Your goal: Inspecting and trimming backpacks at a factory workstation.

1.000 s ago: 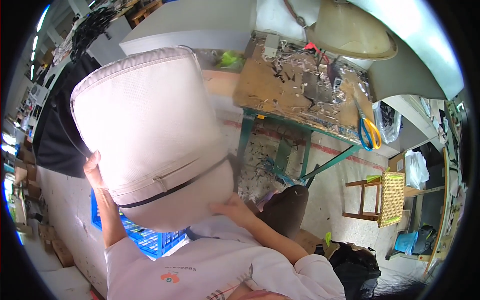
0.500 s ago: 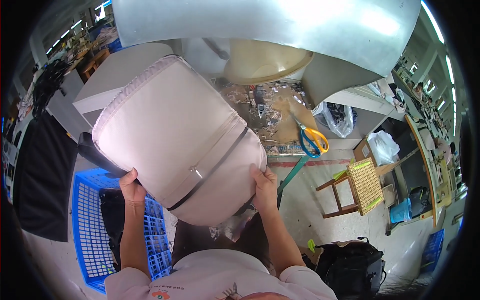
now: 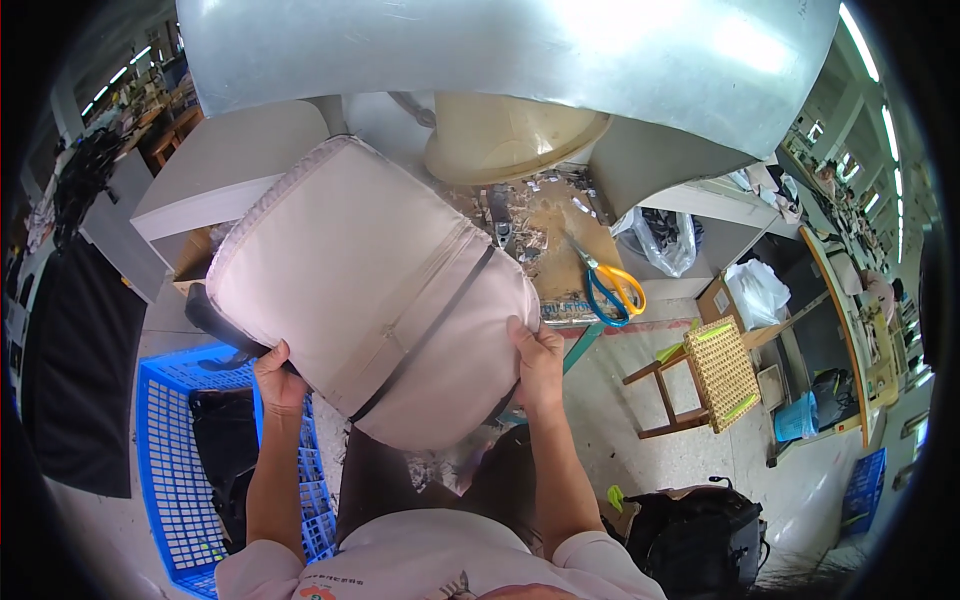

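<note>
A large pale pink bag (image 3: 330,265), with a lining-like fabric face, is held tilted in front of me. A zip (image 3: 400,325) and a black band (image 3: 425,335) run diagonally across it, and its far left edge looks gathered. My left hand (image 3: 280,382) is closed on the near left edge, beside a black strap (image 3: 215,320). At the right edge my right hand (image 3: 540,368) grips the bag, thumb on top of the fabric. The fingers beneath are hidden, as is the bag's underside.
Ahead stands a metal-topped machine (image 3: 500,50) over a scrap-strewn board (image 3: 550,240). Scissors (image 3: 632,292) with orange and blue handles hang at its right. A blue crate (image 3: 150,450) is at left, a woven stool (image 3: 722,370) at right, and a black bag (image 3: 690,540) on the floor.
The bag's far end has come lower in the view, and the bag has turned slightly. Both hands keep their hold and sit a little further right. The surroundings have shifted slightly in view.
</note>
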Demonstrator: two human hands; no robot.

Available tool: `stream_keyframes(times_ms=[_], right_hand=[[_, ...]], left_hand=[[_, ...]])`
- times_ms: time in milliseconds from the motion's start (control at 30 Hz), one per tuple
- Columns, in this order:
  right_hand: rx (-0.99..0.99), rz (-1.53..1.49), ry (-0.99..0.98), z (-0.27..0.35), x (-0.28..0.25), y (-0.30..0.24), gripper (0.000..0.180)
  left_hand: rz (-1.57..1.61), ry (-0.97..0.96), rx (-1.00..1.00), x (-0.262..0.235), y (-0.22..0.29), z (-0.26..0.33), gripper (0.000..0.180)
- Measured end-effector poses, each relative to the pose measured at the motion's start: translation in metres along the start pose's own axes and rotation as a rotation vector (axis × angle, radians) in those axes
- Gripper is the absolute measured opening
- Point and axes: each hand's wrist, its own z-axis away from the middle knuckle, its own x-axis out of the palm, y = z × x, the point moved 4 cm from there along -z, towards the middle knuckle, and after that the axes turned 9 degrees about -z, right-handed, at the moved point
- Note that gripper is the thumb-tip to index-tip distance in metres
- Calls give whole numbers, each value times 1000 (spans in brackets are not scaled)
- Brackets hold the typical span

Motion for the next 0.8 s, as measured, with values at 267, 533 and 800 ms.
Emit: stream_keyframes(times_ms=[267,533,800], right_hand=[[-32,-49,63,11,-3,-1,17],[-103,-50,92,30,-31,1,20],[-134,-38,72,33,-37,17,15]], left_hand=[[20,-5,-79,5,-6,0,56],[43,-84,-138,6,-24,4,56],[-14,-10,-157,-2,-25,19,60]])
